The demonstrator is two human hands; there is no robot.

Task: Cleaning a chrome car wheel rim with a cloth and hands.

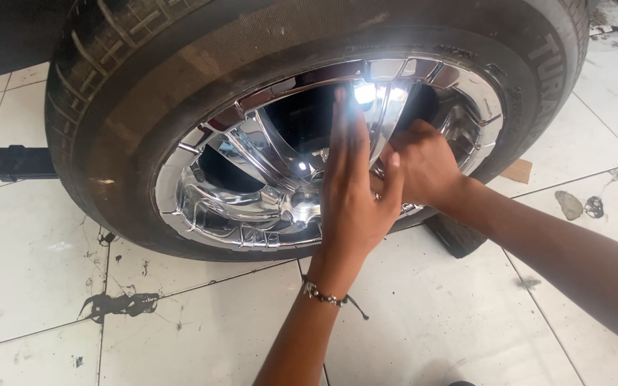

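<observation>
Looking down at a car wheel here, a chrome rim with shiny curved spokes sitting inside a worn black tyre, which rests on a white tiled floor. The tyre fills most of the top of the view, tread showing at upper left.

The left hand is flat and wide open, fingers straight and together, palm laid against the centre of the rim with the fingertips pointing up toward a bright glare spot on the chrome. It isn't gripping anything, just pressed on the metal. There's a beaded bracelet on that wrist.

The right hand is just beside it, on the right side of the hub, fingers curled in toward the rim. The knuckles face the camera so I honestly can't tell whether it's got hold of something or is just bent against the spokes. The two hands are touching or very nearly so at the thumb side.

Floor is grubby: dark stains at lower left, a couple of small bits of debris on the right, and a small wooden block peeking out by the tyre.
</observation>
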